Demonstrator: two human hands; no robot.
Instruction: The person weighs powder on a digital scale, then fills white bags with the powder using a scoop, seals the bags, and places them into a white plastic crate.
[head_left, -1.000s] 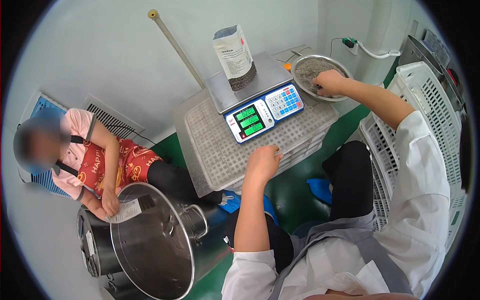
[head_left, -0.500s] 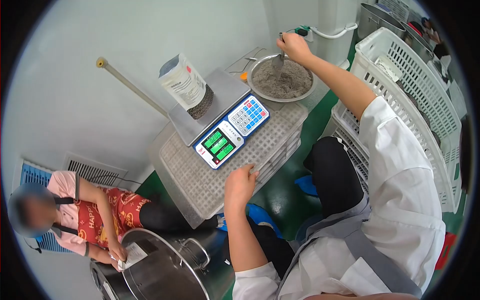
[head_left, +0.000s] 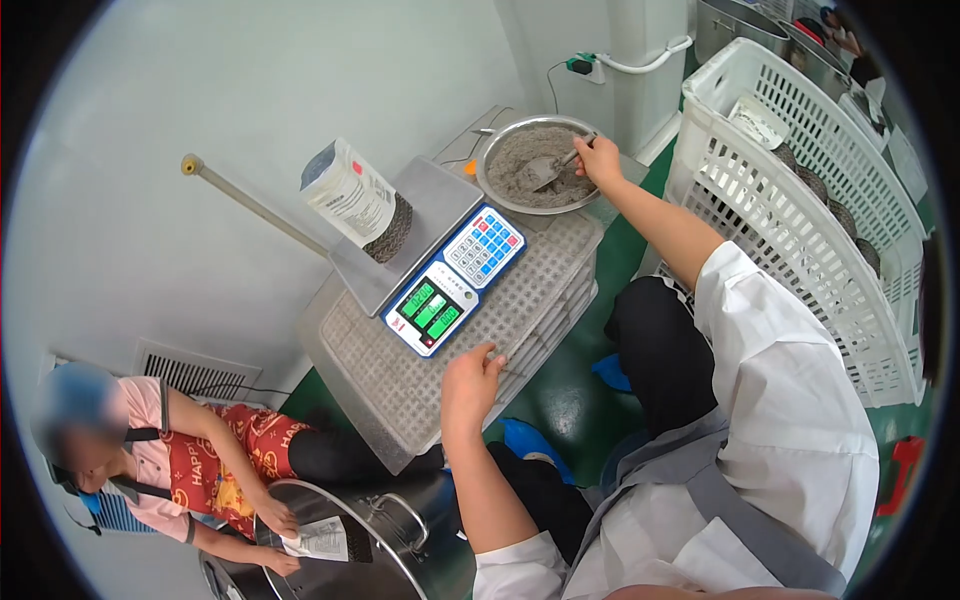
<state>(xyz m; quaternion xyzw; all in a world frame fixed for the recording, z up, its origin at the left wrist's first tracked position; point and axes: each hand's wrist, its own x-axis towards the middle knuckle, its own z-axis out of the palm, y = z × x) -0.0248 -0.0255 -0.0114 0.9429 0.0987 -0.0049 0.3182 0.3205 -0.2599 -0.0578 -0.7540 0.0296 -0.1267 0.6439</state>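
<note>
My right hand [head_left: 597, 162] grips the handle of a metal scoop [head_left: 546, 173]. The scoop's blade lies tilted in grey-brown powder [head_left: 530, 148] inside a round metal bowl [head_left: 483, 165]. Left of the bowl, a digital scale [head_left: 433, 302] with a lit green display carries a white standing pouch [head_left: 350, 205]. Dark contents show through the pouch's lower part. My left hand [head_left: 470, 388] is beside the near edge of the stacked plastic crates [head_left: 545, 275] under the scale. Its fingers are loosely bent and apart, with nothing in them.
At lower left, a co-worker [head_left: 215, 450] in a red apron holds a pouch [head_left: 322, 540] over a large metal pot [head_left: 385, 560]. White baskets [head_left: 720, 185] holding filled pouches stand on my right. A pole [head_left: 250, 205] leans by the wall behind the scale.
The scoop has gone from upright to slanted in the powder as my right hand came lower. The co-worker's pouch has shifted right over the pot. My view has moved slightly.
</note>
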